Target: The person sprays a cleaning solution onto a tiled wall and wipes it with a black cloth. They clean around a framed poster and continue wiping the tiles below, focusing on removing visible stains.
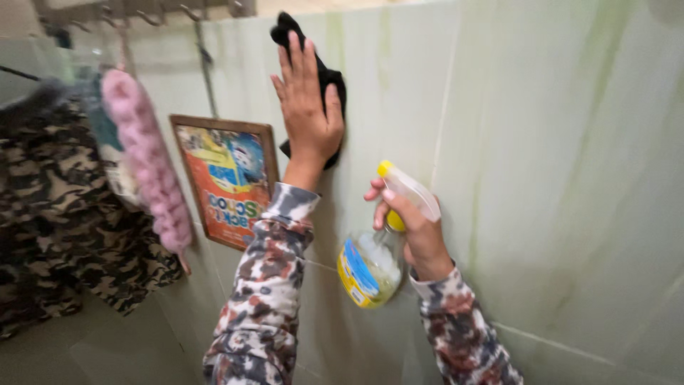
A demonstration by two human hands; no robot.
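the tiled wall [556, 164] fills most of the view; it is pale green with darker green streaks and thin joints between the big tiles. at the far left a camouflage garment [57, 207] hangs down from a rack of hooks [142, 13] at the top edge. beside it hangs a long pink fluffy sponge [146, 160], and just to the right of this is a framed colourful picture [228, 178], which sits against the wall, a little tilted. the person wears sleeves with a mottled grey, red and white pattern. the left hand [308, 107] is raised high and lies flat on a black cloth [329, 78], with the fingers stretched and a little spread, so the cloth is pressed against the tile; parts of the cloth show above the fingertips and below the palm. lower and to the right, the right hand [417, 228] holds a spray bottle [370, 264] by its neck, the fingers closed around it near the trigger. the bottle is clear with a yellow and blue label and a yellow nozzle tip, and it is close to the wall, tilted, well under the cloth.
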